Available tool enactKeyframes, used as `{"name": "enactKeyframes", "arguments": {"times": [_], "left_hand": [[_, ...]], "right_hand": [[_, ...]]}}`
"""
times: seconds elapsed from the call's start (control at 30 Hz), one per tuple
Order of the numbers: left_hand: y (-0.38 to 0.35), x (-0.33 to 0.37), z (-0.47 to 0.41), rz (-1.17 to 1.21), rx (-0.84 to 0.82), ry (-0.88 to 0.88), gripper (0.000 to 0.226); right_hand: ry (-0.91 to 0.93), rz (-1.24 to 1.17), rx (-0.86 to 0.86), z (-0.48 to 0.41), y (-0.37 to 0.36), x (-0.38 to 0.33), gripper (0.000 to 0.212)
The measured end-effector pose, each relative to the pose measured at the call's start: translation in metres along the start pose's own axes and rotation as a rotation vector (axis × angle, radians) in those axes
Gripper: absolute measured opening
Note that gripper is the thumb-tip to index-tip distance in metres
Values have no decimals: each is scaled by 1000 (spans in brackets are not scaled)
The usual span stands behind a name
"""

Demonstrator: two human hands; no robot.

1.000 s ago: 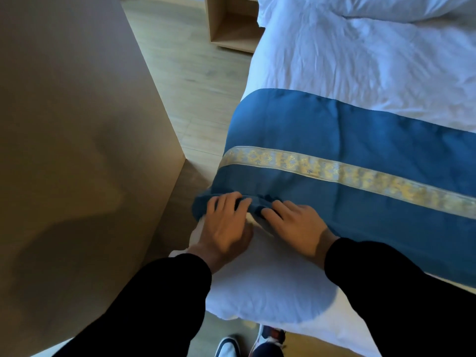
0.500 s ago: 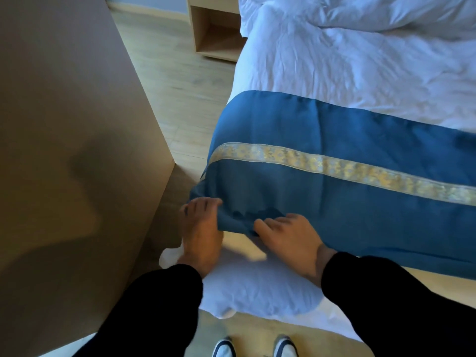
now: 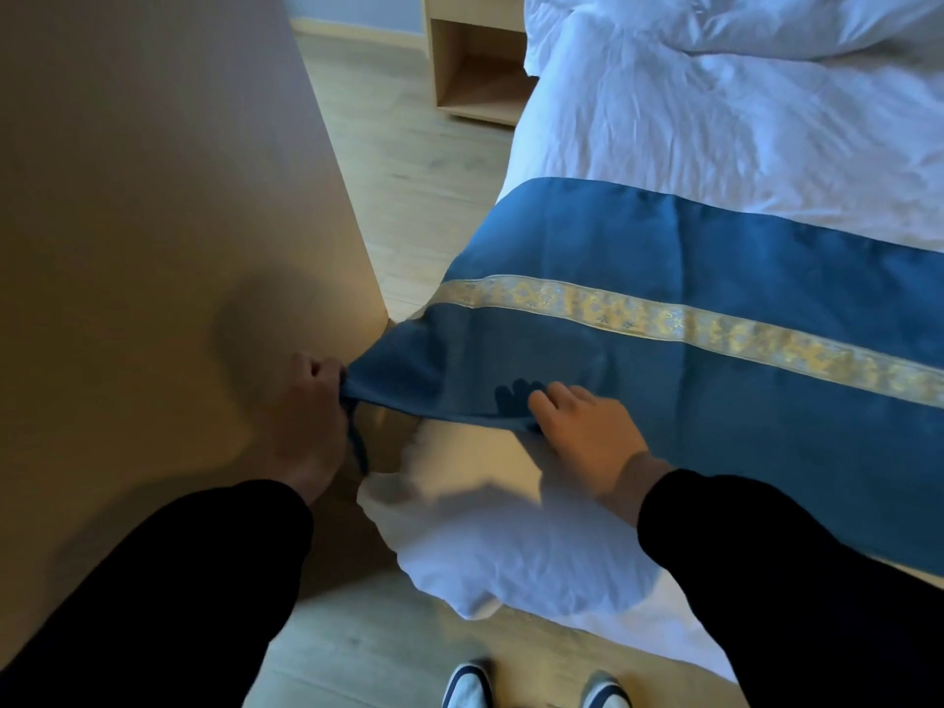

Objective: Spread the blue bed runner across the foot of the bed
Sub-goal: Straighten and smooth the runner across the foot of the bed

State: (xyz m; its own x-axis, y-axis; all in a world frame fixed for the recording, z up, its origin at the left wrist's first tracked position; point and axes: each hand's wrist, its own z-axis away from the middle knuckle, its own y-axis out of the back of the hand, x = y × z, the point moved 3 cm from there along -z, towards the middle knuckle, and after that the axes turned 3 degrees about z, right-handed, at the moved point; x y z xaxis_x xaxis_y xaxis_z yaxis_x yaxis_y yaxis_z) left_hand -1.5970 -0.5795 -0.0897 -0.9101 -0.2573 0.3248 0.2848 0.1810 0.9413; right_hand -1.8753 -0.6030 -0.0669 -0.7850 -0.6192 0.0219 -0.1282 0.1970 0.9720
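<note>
One corner of bed runner [image 3: 715, 278] in left hand [image 3: 311, 401]; right hand [image 3: 587, 431] flat

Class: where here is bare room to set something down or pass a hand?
Free: the white duvet beyond the runner; the floor between duvet and panel. Crowded: the near corner, where the left hand grips the runner's tip beside the panel and the right hand rests on its edge.

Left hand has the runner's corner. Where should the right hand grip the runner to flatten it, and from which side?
The near hem of the blue bed runner, beside where the right hand rests, probably from the foot of the bed, thumb under. That edge lifts free off the white duvet, and the left hand pinches the corner, leaving slack between them.
</note>
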Motion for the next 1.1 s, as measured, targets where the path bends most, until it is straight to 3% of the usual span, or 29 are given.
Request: {"name": "enactKeyframes", "arguments": {"times": [0.13, 0.2, 0.27, 0.33, 0.47, 0.53, 0.63, 0.77, 0.87, 0.97, 1.1], "left_hand": [[-28, 9, 29, 84, -183, -25, 10], [-41, 26, 47, 76, -334, -87, 20], [-52, 53, 66, 61, -510, -198, 36], [-58, 81, 76, 1, -586, -278, 43], [-58, 107, 72, -142, -460, -269, 27], [-49, 110, 65, -127, -318, -329, 16], [-39, 106, 48, -54, -217, -438, 36], [-44, 107, 23, -31, -208, -402, 32], [-56, 119, 40, -217, -248, -423, 33], [-64, 130, 65, -334, -252, -504, 28], [-72, 160, 88, -330, -235, -704, 21]], "right_hand": [[98, -24, -164, 19, -28, -17, 56], [117, 33, -206, 25, -33, -25, 72], [71, 33, -196, 28, -32, -26, 76], [30, 10, -178, 29, -29, -26, 67], [5, 53, -170, 40, -27, -26, 54], [-86, 104, -190, 48, -30, -17, 43], [-234, 180, -195, 61, -33, 6, 24], [-307, 210, -269, 76, -28, 30, 39], [-217, 110, -278, 90, -25, 36, 36], [-197, 113, -284, 111, -29, 36, 65], [-245, 78, -176, 134, -29, 43, 54]]}}
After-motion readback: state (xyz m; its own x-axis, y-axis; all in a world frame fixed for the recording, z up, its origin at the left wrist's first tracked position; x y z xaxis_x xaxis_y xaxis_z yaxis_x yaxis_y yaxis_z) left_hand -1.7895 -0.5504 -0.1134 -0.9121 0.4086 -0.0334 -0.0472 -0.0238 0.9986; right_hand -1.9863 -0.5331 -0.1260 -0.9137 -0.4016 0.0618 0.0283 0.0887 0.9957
